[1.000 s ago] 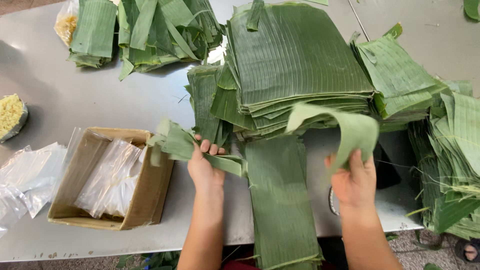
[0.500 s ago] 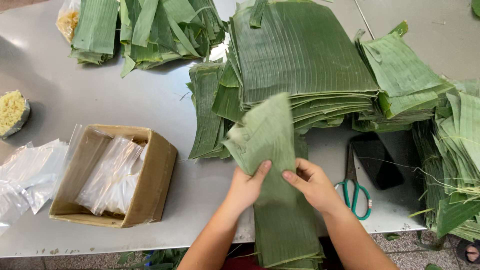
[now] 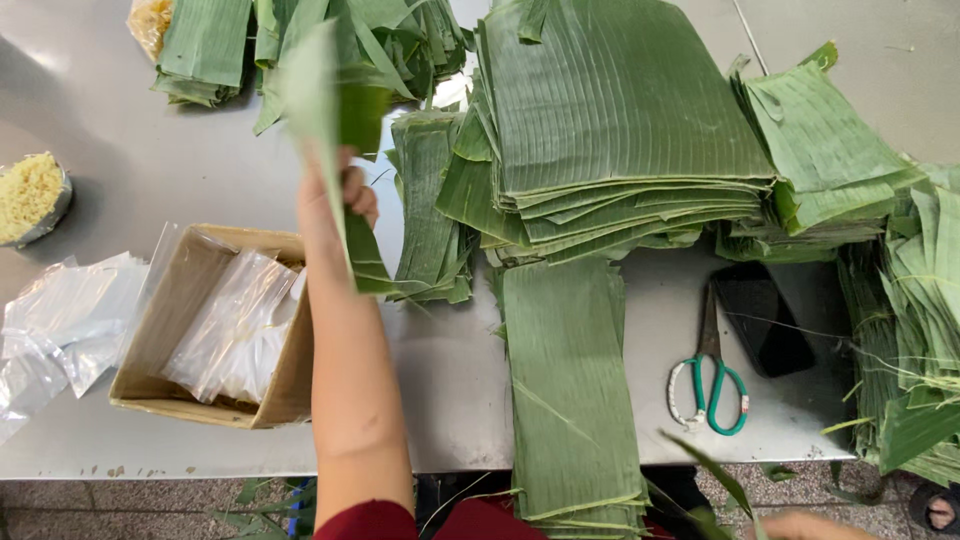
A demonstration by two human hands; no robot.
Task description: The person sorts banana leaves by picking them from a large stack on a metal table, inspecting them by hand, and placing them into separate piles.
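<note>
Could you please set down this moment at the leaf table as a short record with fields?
Surface: grey metal table
Left hand: raised, gripping a folded banana leaf strip
Right hand: only its edge shows at the bottom of the picture, grip unclear
Before the person: long leaf stack hanging over the table edge
Centre: big leaf pile
Left: cardboard box of clear plastic bags
Right: green-handled scissors, dark phone

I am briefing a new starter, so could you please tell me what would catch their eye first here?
The tall stack of banana leaves at the table's middle dominates. The left hand lifts one folded leaf strip above the cardboard box of plastic bags. Green-handled scissors lie at the right.
</note>
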